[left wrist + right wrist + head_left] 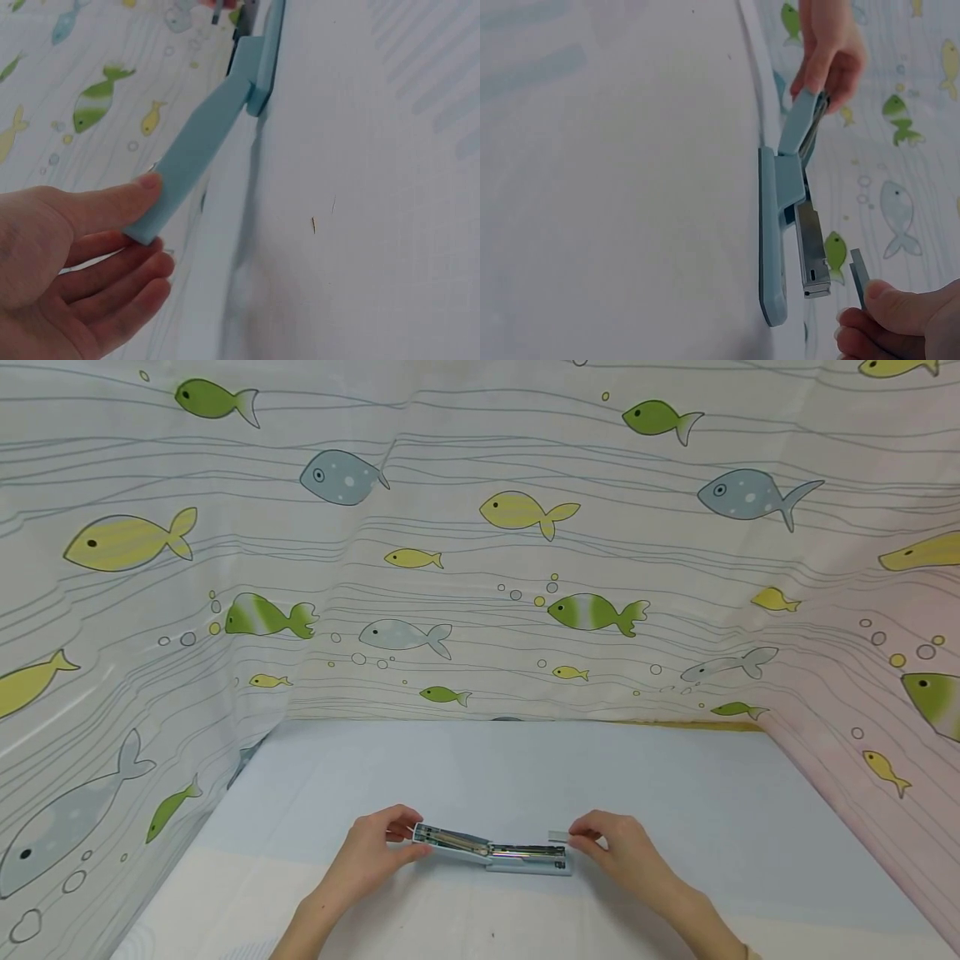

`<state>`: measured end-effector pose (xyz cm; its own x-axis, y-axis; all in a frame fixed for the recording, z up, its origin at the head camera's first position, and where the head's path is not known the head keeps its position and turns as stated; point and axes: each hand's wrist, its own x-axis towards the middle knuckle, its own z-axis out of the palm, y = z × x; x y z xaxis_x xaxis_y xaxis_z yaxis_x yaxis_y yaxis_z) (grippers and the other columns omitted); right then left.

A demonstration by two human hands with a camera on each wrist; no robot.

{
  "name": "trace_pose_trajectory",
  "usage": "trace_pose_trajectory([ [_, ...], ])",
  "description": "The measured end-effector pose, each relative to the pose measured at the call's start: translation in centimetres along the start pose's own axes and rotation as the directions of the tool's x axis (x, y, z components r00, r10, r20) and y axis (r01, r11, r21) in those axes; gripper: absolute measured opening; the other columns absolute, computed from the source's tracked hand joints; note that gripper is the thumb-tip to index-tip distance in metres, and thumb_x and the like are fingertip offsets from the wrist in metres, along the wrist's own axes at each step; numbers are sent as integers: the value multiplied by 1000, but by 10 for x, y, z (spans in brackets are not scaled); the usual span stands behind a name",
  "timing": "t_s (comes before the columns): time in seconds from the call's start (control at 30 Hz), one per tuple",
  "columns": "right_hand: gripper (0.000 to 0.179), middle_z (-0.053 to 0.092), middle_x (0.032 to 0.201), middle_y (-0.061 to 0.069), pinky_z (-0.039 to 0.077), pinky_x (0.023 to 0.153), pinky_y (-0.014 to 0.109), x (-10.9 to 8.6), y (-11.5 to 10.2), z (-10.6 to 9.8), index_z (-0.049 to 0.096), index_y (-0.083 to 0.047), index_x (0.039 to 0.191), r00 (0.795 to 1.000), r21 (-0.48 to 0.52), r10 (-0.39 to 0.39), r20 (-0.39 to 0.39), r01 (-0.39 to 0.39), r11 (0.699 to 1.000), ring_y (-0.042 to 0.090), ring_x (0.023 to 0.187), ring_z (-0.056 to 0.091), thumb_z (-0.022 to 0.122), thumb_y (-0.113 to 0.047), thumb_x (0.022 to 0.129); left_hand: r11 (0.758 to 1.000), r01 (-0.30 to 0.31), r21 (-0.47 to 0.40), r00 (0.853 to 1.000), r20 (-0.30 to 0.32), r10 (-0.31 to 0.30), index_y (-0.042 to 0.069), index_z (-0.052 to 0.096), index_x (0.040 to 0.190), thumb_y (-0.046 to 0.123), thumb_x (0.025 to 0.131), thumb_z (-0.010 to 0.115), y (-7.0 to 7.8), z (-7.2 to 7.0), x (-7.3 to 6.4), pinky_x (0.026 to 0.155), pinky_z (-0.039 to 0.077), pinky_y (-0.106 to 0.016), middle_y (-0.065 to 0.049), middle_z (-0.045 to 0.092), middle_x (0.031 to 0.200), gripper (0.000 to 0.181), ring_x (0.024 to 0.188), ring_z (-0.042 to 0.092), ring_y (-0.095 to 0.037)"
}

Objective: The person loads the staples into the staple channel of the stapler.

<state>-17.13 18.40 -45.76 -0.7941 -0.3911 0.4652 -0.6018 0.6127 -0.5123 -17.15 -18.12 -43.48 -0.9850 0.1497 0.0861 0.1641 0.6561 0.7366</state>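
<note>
A light blue stapler (528,867) lies opened out on the table, its top arm swung far back to the left. My left hand (382,842) pinches the end of that raised arm (196,142) between thumb and fingers. The metal staple channel (810,244) shows along the base part, which rests on the table. Just right of the stapler, my right hand (618,843) pinches a short grey strip of staples (859,274) between thumb and forefinger. The strip is held up, apart from the channel's front end.
A white and pale blue cloth (675,793) covers the table. Fish-patterned curtains (465,593) stand at the back and both sides. A tiny thin metallic bit, like a loose staple (313,225), lies on the cloth near the stapler.
</note>
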Motion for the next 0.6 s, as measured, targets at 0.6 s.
trace_pose_trajectory([
  [0.6, 6, 71, 87, -9, 57, 69, 25, 2, -6, 9, 73, -13, 93, 995, -2, 68, 72, -68, 998, -2, 79, 62, 76, -15, 88, 1000, -1, -8, 1000, 6, 1, 17, 69, 104, 28, 75, 87, -2, -1, -1, 82, 56, -26, 6, 70, 99, 36, 90, 68, -14],
])
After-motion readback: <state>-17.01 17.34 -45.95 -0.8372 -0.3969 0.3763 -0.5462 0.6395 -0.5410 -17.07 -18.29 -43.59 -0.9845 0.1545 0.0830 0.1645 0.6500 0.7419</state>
